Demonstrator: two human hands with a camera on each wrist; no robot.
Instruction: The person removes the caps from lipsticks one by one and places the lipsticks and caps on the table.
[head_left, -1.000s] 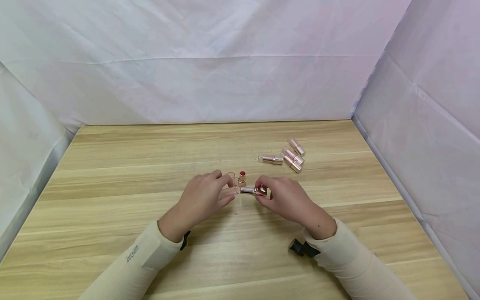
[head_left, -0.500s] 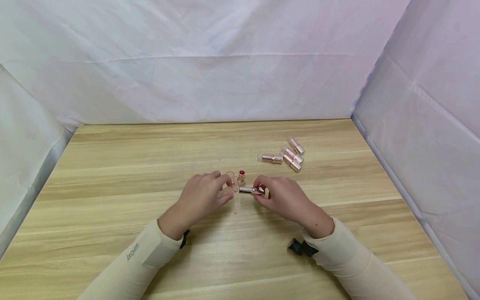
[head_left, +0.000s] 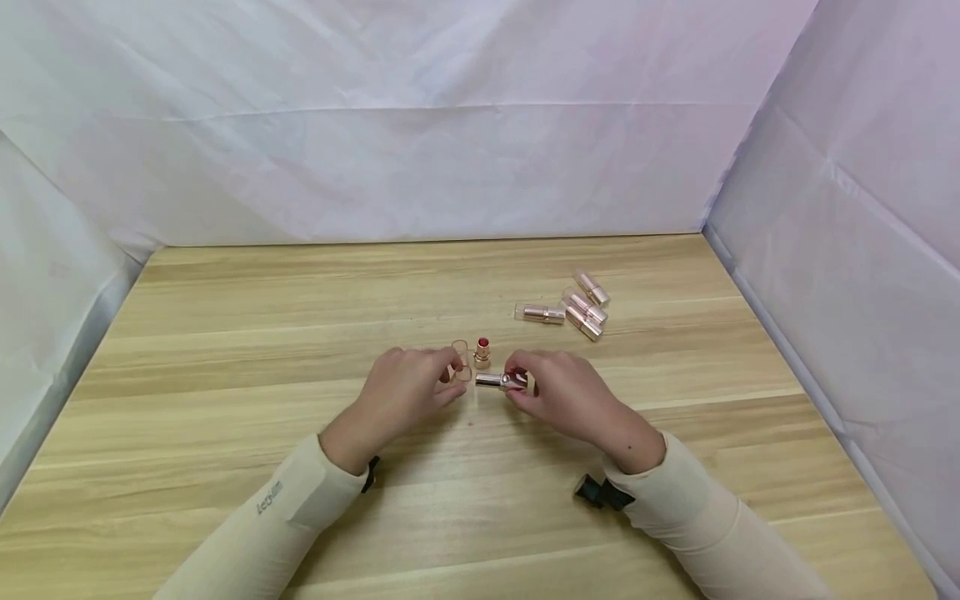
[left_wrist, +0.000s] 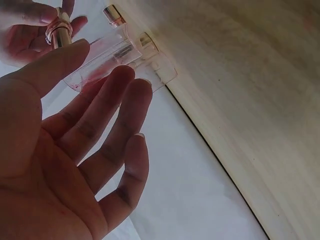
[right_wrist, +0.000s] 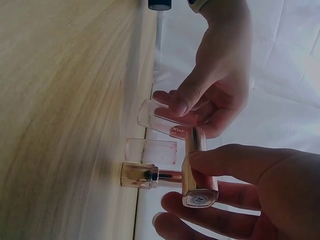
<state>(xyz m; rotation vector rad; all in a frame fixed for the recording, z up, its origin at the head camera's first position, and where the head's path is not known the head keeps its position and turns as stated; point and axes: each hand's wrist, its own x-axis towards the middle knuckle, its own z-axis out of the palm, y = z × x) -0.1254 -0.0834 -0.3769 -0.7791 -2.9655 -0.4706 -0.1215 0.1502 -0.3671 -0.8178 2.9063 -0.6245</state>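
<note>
My left hand (head_left: 401, 387) pinches a clear lipstick cap (left_wrist: 102, 57) between thumb and fingers, held roughly upright close to the table; whether it touches the wood I cannot tell. Beside it a second clear cap (right_wrist: 152, 151) stands on the table. My right hand (head_left: 566, 396) grips a rose-gold lipstick tube (head_left: 491, 380) lying level, its slim end pointing at the left hand. The round label on the tube's base shows in the right wrist view. Just behind it, an uncapped lipstick (head_left: 482, 357) with a red bullet stands upright.
Several capped lipsticks (head_left: 585, 308) lie at the back right of the wooden table (head_left: 262, 317), one a little apart to their left. White cloth (head_left: 420, 167) hangs behind the table and along both sides. A dark wrist camera (head_left: 588, 492) hangs under the right sleeve.
The held cap, level and end to end with the tube a second ago, has turned upright and moved slightly left, away from it. My right hand still grips the tube, barely shifted.
</note>
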